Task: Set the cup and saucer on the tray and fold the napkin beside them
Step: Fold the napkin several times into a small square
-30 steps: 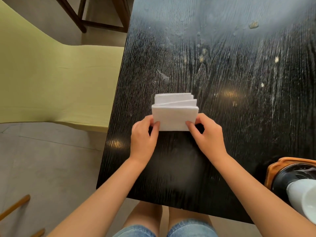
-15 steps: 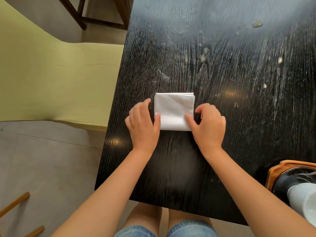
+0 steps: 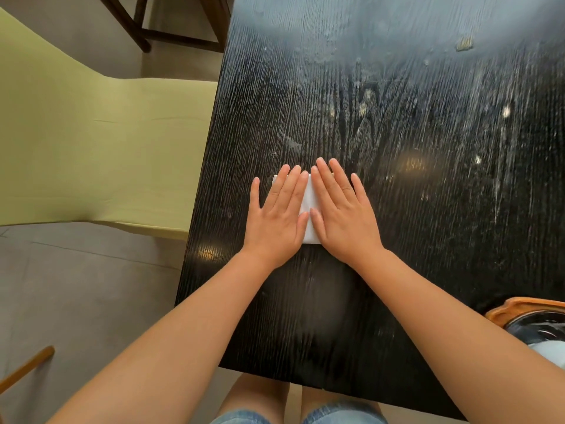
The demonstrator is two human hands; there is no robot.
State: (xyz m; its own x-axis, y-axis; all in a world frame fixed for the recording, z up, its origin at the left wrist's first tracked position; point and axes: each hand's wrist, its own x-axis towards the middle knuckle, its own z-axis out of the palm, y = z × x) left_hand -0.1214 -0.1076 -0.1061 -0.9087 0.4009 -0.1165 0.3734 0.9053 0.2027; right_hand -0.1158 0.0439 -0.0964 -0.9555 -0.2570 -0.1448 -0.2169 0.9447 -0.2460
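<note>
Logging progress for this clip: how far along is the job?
Done: the napkin is folded into a small white pad on the table. In hand: left hand and right hand lie flat on it, pressing. Left: it sits well away from the tray at the right edge, so it must go beside that. A white item shows on the tray; cup and saucer cannot be confirmed.

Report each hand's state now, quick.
Left hand: open, flat, palm down on the napkin, holding nothing.
Right hand: open, flat, palm down on the napkin, holding nothing.
</note>
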